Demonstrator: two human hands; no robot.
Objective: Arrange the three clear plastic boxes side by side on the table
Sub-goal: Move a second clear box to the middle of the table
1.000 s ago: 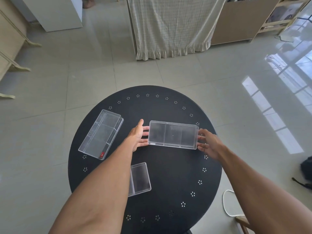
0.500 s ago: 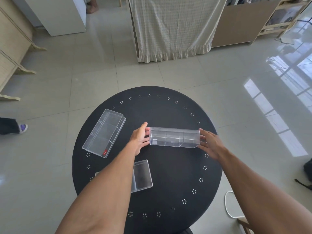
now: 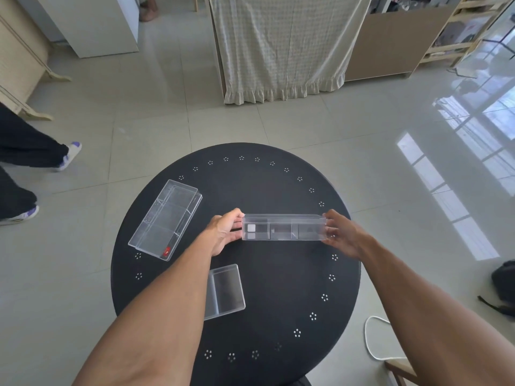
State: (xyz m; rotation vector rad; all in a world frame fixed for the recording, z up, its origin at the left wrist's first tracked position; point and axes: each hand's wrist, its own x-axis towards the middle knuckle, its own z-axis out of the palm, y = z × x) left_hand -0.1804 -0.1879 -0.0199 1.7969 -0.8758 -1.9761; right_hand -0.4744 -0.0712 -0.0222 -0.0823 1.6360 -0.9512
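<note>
**Clear box gripped at both ends over round black table**

Far left on the round black perforated table (image 3: 278, 274): long clear plastic divided box with a red sticker (image 3: 165, 219), lying diagonally. Nearer, partly hidden under the left forearm: second clear plastic box (image 3: 226, 291). Centre: left hand (image 3: 224, 232) and right hand (image 3: 340, 235) closed on opposite ends of the third clear compartmented box (image 3: 283, 227), turned on its long edge.

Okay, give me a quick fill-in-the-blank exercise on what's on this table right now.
1. The box gripped at its ends is held by ___ hands.
2. The tabletop is round and ___.
3. The red sticker is on the box at the table's ___ side.
4. The left forearm partly hides the ___ box.

Missing: both; black; left; nearest
</note>
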